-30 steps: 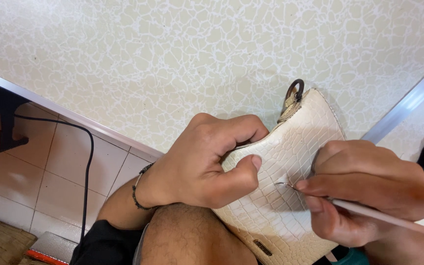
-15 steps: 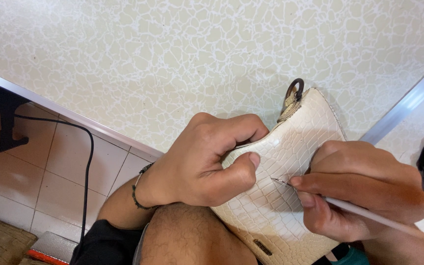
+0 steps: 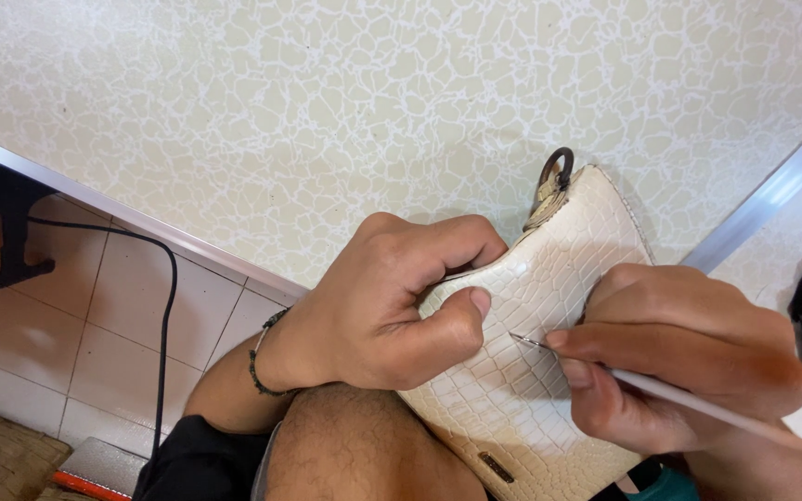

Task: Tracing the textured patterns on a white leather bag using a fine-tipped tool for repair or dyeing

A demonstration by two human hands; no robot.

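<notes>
Barely shifted, the right hand (image 3: 675, 357) pinched its thin tool (image 3: 698, 401) (tip at nine o'clock) against the cream bag (image 3: 549, 278); the left hand (image 3: 392, 301) stayed clenched on it.

two hands: the left hand (image 3: 392, 301) gripping one cream scaled bag (image 3: 549, 371), the right hand (image 3: 679, 357) pinching one thin tool (image 3: 698, 404). one metal ring (image 3: 556, 169) above the grip, one beaded bracelet (image 3: 260, 357) behind it, one black cable (image 3: 167, 306) farther left.
</notes>
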